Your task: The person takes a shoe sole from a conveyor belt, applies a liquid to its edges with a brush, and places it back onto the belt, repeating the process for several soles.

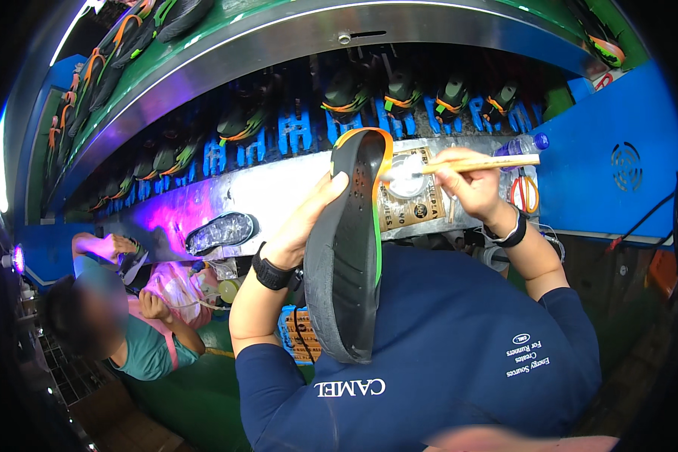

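Observation:
A long black shoe sole (pixel 345 256) with an orange and green rim stands nearly upright before me, its orange-edged end at the top. My left hand (pixel 309 217) is closed around its left side, the thumb lying on the black face. In my right hand (pixel 471 183) is a brush (pixel 497 162) with a pale wooden handle, gripped between the fingers. Its whitish bristles are at the sole's orange edge; whether they touch, I cannot tell. Behind the bristles sits a round whitish dish (pixel 408 187) on a piece of printed brown cardboard (pixel 399 220).
Another dark sole (pixel 222 232) lies on the metal bench (pixel 271 181). Several shoes stand on blue racks (pixel 295 134) beyond it. Right of my hand are a bottle (pixel 526 144) and scissors (pixel 533 194), beside a blue panel (pixel 603 166). A co-worker (pixel 154 343) sits at the left.

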A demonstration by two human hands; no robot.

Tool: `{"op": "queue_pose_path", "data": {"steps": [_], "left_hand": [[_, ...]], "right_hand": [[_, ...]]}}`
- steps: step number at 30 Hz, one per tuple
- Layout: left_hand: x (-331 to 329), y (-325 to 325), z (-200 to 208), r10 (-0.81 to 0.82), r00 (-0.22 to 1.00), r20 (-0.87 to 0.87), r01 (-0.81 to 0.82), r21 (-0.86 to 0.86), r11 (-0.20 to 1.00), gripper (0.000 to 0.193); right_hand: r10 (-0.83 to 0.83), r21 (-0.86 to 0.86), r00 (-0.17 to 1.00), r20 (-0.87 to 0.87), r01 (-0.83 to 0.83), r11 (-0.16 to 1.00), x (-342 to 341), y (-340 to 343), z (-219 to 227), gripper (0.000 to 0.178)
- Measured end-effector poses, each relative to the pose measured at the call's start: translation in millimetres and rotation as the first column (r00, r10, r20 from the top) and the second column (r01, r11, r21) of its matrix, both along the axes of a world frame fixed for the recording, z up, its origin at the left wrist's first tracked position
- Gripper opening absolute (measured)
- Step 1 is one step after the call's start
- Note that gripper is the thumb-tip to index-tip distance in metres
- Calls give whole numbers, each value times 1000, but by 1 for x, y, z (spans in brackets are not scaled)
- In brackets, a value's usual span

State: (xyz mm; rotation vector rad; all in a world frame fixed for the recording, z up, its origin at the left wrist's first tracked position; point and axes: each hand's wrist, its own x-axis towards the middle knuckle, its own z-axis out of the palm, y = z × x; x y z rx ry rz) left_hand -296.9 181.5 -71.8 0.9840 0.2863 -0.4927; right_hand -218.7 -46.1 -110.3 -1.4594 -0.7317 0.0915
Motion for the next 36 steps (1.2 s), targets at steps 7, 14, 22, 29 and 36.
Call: {"op": "queue_pose_path", "data": {"steps": [7,14,22,29,36], "left_hand": [[4,10,7,-120,992,35,118,42,992,62],[6,14,12,-145,989,12,145,28,989,60],[11,21,13,-165,984,61,161,55,985,58],[14,24,21,-190,977,102,171,165,971,60],[17,26,22,-191,974,122,164,201,966,60]], "right_hand": [[-218,-113,968,127,232,966,-1,8,-1,9],[-132,72,972,-196,149,986,-18,12,-1,11],[-134,-77,991,11,134,988,-26,19,-1,12],[-197,-48,974,-108,193,980,-22,26,0,13],[-107,-141,994,33,110,984,-41,25,10,11]]}}
